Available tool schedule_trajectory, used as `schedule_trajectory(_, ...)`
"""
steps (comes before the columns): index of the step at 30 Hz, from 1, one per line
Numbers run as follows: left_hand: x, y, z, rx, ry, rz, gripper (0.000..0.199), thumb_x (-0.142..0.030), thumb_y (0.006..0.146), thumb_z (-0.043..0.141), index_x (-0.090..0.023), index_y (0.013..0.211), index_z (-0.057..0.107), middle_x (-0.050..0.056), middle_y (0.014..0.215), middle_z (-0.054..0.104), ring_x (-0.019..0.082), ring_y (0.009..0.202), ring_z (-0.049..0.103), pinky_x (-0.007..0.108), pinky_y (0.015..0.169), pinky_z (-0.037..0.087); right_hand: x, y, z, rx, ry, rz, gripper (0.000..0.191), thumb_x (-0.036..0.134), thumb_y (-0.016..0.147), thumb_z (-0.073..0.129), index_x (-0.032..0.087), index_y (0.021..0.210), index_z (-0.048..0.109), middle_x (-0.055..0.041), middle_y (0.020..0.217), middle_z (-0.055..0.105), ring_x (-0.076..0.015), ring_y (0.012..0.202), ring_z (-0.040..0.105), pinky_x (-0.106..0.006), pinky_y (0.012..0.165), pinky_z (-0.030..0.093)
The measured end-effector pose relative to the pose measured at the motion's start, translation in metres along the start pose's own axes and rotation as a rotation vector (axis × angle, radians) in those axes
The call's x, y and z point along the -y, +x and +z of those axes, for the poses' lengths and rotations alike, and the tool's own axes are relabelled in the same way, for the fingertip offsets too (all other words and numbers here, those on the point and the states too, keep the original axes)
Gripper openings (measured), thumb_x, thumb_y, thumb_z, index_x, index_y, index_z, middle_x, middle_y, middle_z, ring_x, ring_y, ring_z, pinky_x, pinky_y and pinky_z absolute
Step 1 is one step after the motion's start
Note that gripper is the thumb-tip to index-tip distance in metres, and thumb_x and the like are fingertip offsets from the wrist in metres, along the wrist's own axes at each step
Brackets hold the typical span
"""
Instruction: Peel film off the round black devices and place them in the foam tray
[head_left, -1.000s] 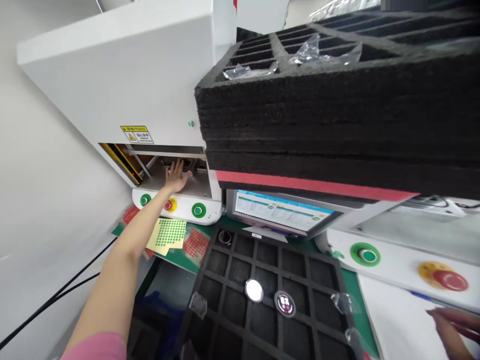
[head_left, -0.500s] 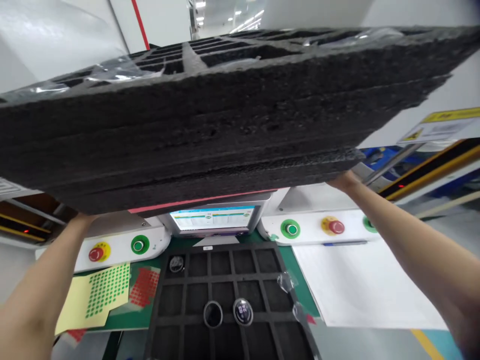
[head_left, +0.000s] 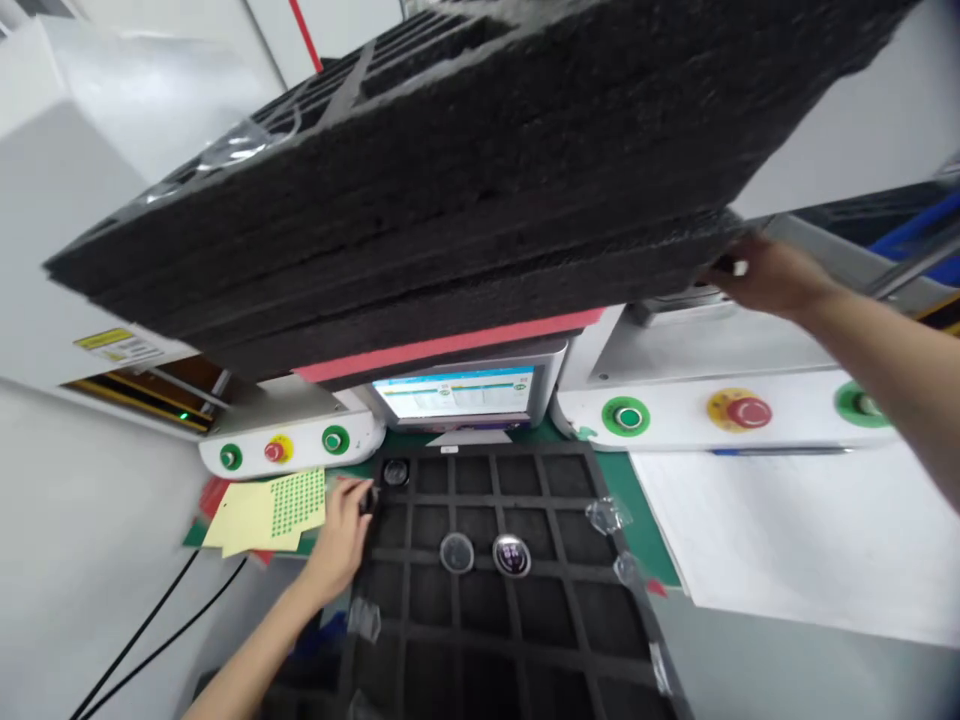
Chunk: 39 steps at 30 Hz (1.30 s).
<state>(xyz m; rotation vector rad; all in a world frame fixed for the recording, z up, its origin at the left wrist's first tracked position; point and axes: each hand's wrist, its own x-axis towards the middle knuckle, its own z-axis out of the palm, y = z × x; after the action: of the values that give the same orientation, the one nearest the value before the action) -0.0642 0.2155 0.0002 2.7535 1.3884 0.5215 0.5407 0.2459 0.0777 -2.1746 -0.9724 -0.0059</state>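
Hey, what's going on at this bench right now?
A person stands at a bench between two white machines. Their left hand rests on the left edge of a black foam tray with two round parts in its pockets. Their right hand reaches up to the right end of a tall stack of foam trays, raised above a small screen.

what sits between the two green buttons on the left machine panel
A red stop button on a yellow ring sits between the green buttons, seen in the head view.
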Motion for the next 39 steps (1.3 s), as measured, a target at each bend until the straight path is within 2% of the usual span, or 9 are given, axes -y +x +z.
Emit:
schedule_trajectory(4, -0.039, -0.025, 0.012, 0.214, -0.096, 0.080, 0.041, -0.013, 0.092, 0.042, -0.023, 0.132, 0.048, 0.013, 0.122, 0.056, 0.024, 0.117, 0.059, 0.043, 0.101, 0.054, -0.010, -0.111, -0.022, 0.140, 0.015, -0.222, 0.073, 0.058, 0.090, 0.047, -0.009, 0.117, 0.059, -0.0257, 0.113, 0.065, -0.0309, 0.104, 0.064, -0.040, 0.078, 0.045)
schedule_trajectory(9, -0.048, -0.026, 0.008, 0.371, -0.170, 0.127, 0.042, -0.008, 0.087, 0.049, -0.021, 0.128, 0.053, 0.013, 0.121, 0.057, 0.026, 0.115, 0.060, 0.045, 0.100, 0.053, -0.010, -0.299, -0.005, 0.445, 0.160, -0.687, 0.027, 0.039, 0.097, 0.049, 0.018, 0.106, 0.064, -0.0124, 0.108, 0.071, -0.0268, 0.101, 0.068, -0.040, 0.089, 0.055)
schedule_trajectory(12, -0.053, -0.019, -0.001, 0.414, -0.177, 0.133, 0.044, -0.010, 0.082, 0.059, -0.017, 0.125, 0.056, 0.017, 0.126, 0.054, 0.031, 0.120, 0.057, 0.049, 0.103, 0.051, -0.004, -0.355, 0.015, 0.506, 0.156, -0.816, 0.023, 0.027, 0.096, 0.045, 0.020, 0.109, 0.063, -0.0102, 0.111, 0.070, -0.0279, 0.102, 0.067, -0.044, 0.089, 0.056)
schedule_trajectory(16, -0.074, -0.010, -0.010, 0.409, -0.175, 0.113, 0.054, -0.024, 0.076, 0.073, -0.016, 0.126, 0.056, 0.020, 0.140, 0.045, 0.036, 0.131, 0.047, 0.052, 0.110, 0.044, 0.004, -0.363, 0.025, 0.523, 0.110, -0.864, 0.028, 0.022, 0.090, 0.051, 0.019, 0.117, 0.058, -0.0135, 0.117, 0.066, -0.0308, 0.106, 0.064, -0.047, 0.086, 0.057)
schedule_trajectory(20, -0.099, -0.001, -0.004, 0.419, -0.173, 0.102, 0.045, -0.037, 0.075, 0.077, -0.019, 0.114, 0.063, 0.012, 0.121, 0.062, 0.031, 0.112, 0.061, 0.046, 0.099, 0.052, 0.023, -0.359, 0.037, 0.533, 0.074, -0.873, 0.043, 0.024, 0.087, 0.061, 0.018, 0.129, 0.052, -0.0157, 0.132, 0.058, -0.0313, 0.120, 0.057, -0.049, 0.098, 0.053)
schedule_trajectory(24, -0.113, 0.008, 0.012, 0.451, -0.141, 0.095, 0.030, -0.033, 0.075, 0.078, -0.019, 0.100, 0.067, 0.009, 0.103, 0.069, 0.027, 0.095, 0.067, 0.040, 0.081, 0.057, 0.040, -0.365, 0.058, 0.548, 0.057, -0.848, 0.035, 0.029, 0.094, 0.061, 0.017, 0.126, 0.055, -0.0114, 0.118, 0.064, -0.0243, 0.106, 0.064, -0.041, 0.087, 0.057)
schedule_trajectory(30, -0.118, 0.008, 0.010, 0.404, -0.171, 0.098, 0.024, -0.025, 0.074, 0.077, -0.017, 0.095, 0.070, 0.008, 0.099, 0.073, 0.023, 0.095, 0.068, 0.034, 0.085, 0.056, 0.036, -0.375, 0.073, 0.516, 0.063, -0.803, 0.025, 0.028, 0.098, 0.053, 0.015, 0.119, 0.058, -0.0109, 0.109, 0.067, -0.0221, 0.095, 0.068, -0.039, 0.081, 0.059)
schedule_trajectory(34, -0.073, 0.025, -0.023, 0.241, -0.175, -0.024, 0.034, -0.024, 0.074, 0.074, -0.020, 0.107, 0.069, 0.005, 0.113, 0.072, 0.020, 0.106, 0.066, 0.030, 0.096, 0.052, 0.036, -0.375, 0.068, 0.490, 0.086, -0.840, 0.025, 0.023, 0.096, 0.040, 0.019, 0.117, 0.054, -0.0115, 0.100, 0.070, -0.0245, 0.086, 0.071, -0.037, 0.070, 0.062)
schedule_trajectory(39, 0.055, 0.089, -0.067, 0.003, -0.010, -0.332, 0.033, -0.020, 0.080, 0.068, -0.014, 0.112, 0.068, 0.013, 0.115, 0.070, 0.029, 0.111, 0.064, 0.043, 0.100, 0.049, 0.039, -0.360, 0.055, 0.415, 0.104, -0.933, 0.024, 0.032, 0.099, 0.039, 0.020, 0.117, 0.050, -0.0113, 0.099, 0.071, -0.0267, 0.085, 0.073, -0.038, 0.069, 0.064)
